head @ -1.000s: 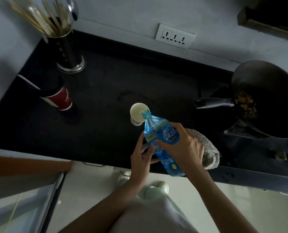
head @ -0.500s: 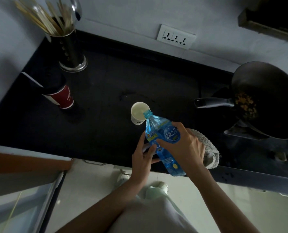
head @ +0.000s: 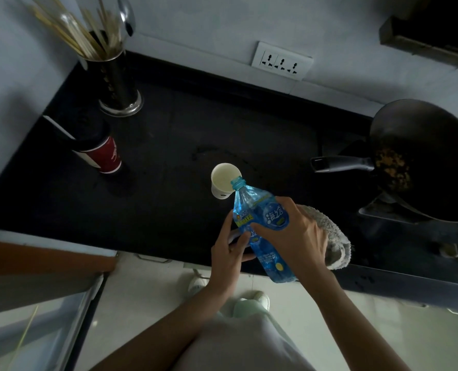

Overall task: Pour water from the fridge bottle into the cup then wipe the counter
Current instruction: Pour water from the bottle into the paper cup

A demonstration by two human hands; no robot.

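Observation:
A blue plastic bottle (head: 260, 226) is tilted with its open neck over the rim of a white paper cup (head: 223, 180) standing mid-counter. My right hand (head: 292, 236) grips the bottle around its labelled middle. My left hand (head: 229, 249) touches the bottle's left side with straight fingers, thumb under it. A grey cloth (head: 332, 239) lies on the black counter (head: 155, 199) just behind my right hand, partly hidden by it.
A red and black cup (head: 99, 148) with a straw stands at the left. A metal holder with chopsticks (head: 118, 84) is at the back left. A dark wok (head: 423, 159) with food sits on the stove at the right, handle pointing toward the cup.
The hands and bottle keep the same pose at the cup's rim. Only the camera view has shifted slightly.

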